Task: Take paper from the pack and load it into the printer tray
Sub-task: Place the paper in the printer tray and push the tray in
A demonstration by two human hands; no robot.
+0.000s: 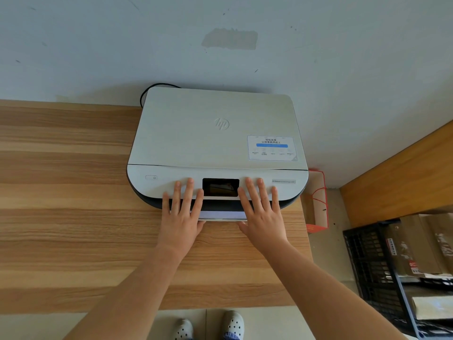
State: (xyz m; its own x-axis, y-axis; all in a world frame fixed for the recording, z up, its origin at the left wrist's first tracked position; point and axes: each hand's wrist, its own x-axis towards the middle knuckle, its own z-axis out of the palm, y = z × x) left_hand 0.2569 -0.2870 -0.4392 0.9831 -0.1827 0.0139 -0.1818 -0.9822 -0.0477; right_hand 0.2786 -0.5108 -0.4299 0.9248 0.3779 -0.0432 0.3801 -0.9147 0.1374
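Note:
A white printer (218, 133) stands on the wooden table (73, 217) against the wall. Its tray (221, 218) juts a little from the front, with white paper (220, 214) showing in it between my hands. My left hand (182, 212) lies flat with spread fingers on the printer's front panel, left of the dark screen (220, 187), its thumb at the tray's front edge. My right hand (262, 212) lies the same way to the right of the screen. Neither hand grips anything. No paper pack is in view.
A black cable (144, 94) curls behind the printer's left rear corner. An orange-and-brown paper bag (317, 200) stands on the floor right of the table. A black crate (375, 271) with boxes sits at lower right, beside a wooden cabinet (402, 182).

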